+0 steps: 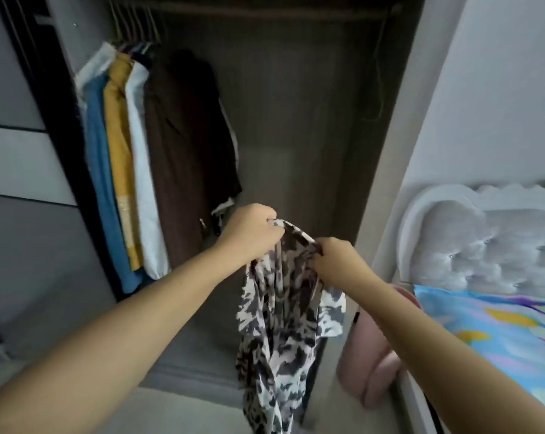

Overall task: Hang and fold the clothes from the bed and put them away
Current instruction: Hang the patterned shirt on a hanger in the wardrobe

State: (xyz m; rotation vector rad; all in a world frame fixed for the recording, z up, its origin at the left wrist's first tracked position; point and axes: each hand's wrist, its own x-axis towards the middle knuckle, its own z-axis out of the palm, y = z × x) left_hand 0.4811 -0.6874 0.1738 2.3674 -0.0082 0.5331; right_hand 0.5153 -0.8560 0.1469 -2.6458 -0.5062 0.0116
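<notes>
While both hands (pixel 250 233) pinch, limp patterned garment (pixel 283 308) hangs.

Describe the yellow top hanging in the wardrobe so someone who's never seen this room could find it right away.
Look into the open wardrobe and find the clothes bunched at the left end of its rail. The yellow top hangs there between a blue garment and a white one. It is the only mustard-coloured piece in the row.
</notes>
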